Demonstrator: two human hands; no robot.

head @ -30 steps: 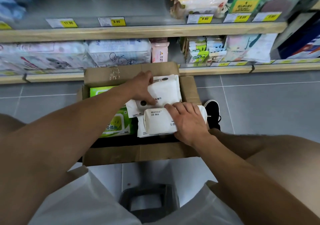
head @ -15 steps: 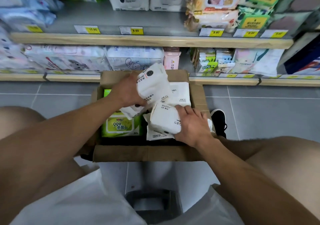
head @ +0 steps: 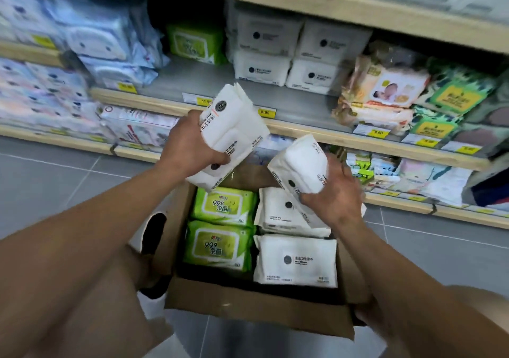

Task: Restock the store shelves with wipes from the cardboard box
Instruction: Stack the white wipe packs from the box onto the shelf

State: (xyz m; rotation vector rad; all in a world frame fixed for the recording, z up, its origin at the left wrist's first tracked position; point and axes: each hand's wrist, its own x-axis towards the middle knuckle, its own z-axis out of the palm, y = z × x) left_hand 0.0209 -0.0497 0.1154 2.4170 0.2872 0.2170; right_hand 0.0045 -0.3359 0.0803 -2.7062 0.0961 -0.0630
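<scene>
Grey floor tiles [head: 63,181] with pale grout lines fill the 9 o'clock side and run on past 4 o'clock. A black shoe [head: 154,232] shows at about 8 o'clock on the floor. Yellow price tags [head: 376,133] line the wooden shelf edges — one blurred at 12 o'clock, several toward 3 o'clock. At 2 o'clock sit baby-print packets [head: 385,87] beside green leafy-patterned packs [head: 454,93] — their lettering is too blurred to read.

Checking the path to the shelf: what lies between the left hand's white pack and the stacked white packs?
Head view: only bare grey shelf between the white pack and the stacked white packs.
</scene>
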